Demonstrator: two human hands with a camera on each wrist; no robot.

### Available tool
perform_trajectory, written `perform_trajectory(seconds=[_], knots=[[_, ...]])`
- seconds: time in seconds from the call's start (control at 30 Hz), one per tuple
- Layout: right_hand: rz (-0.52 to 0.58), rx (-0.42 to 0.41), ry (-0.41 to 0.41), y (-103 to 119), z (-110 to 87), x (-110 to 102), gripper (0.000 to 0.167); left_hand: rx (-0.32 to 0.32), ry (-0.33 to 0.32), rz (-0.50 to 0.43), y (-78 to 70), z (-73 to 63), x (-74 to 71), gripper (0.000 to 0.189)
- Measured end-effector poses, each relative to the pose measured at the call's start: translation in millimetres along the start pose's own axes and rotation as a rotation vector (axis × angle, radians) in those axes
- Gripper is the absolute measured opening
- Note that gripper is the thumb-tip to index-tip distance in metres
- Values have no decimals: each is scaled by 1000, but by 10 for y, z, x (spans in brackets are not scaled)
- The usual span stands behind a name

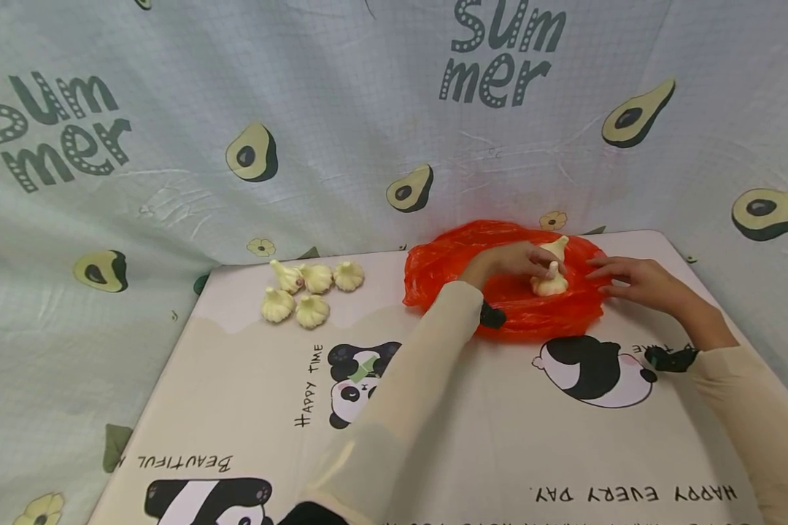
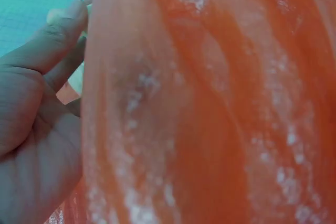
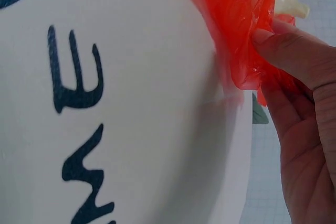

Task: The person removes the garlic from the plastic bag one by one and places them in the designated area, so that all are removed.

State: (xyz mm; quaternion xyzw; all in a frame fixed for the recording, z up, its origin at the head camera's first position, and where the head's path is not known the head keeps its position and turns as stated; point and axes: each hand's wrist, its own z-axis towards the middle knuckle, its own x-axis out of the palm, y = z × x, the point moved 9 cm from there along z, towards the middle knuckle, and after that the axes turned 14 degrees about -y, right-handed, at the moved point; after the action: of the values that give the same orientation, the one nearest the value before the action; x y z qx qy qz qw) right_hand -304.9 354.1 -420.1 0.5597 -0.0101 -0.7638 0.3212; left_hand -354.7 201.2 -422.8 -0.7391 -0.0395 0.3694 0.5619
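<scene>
A crumpled red plastic bag [image 1: 449,259] lies spread at the back of the table. My left hand [image 1: 515,261] reaches over its near side and pinches a garlic bulb [image 1: 549,284] by the neck. Just behind stands another garlic bulb [image 1: 557,246] within the bag. My right hand [image 1: 646,283] pinches the bag's right edge between thumb and fingers; the right wrist view shows the red film [image 3: 236,40] under the thumb. In the left wrist view the bag [image 2: 210,103] covers most of the scene, with part of the left hand [image 2: 37,98] beside it.
Several garlic bulbs [image 1: 311,311] are grouped at the table's back left. The white table [image 1: 499,423] bears printed pandas and lettering. Behind it hangs a pale curtain [image 1: 341,109] with avocado prints, close to the table's back edge.
</scene>
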Motion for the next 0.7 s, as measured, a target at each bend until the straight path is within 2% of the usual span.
perform_trajectory(seconds=[0.07, 0.2, 0.3, 0.43, 0.7], knots=[[-4, -9, -4, 4, 3, -1, 29, 15, -20, -2, -13, 2, -16, 33], [-20, -3, -6, -13, -8, -5, 30, 7, -80, -18, -28, -5, -83, 31], [-14, 10, -2, -29, -16, 9, 32, -10, -123, -68, -28, -37, -146, 32], [-1, 20, 4, -33, -20, 26, 33, 9, -140, -96, -73, -125, -202, 33], [19, 58, 27, -33, -8, 51, 32, 74, -137, -40, -253, -356, -289, 26]])
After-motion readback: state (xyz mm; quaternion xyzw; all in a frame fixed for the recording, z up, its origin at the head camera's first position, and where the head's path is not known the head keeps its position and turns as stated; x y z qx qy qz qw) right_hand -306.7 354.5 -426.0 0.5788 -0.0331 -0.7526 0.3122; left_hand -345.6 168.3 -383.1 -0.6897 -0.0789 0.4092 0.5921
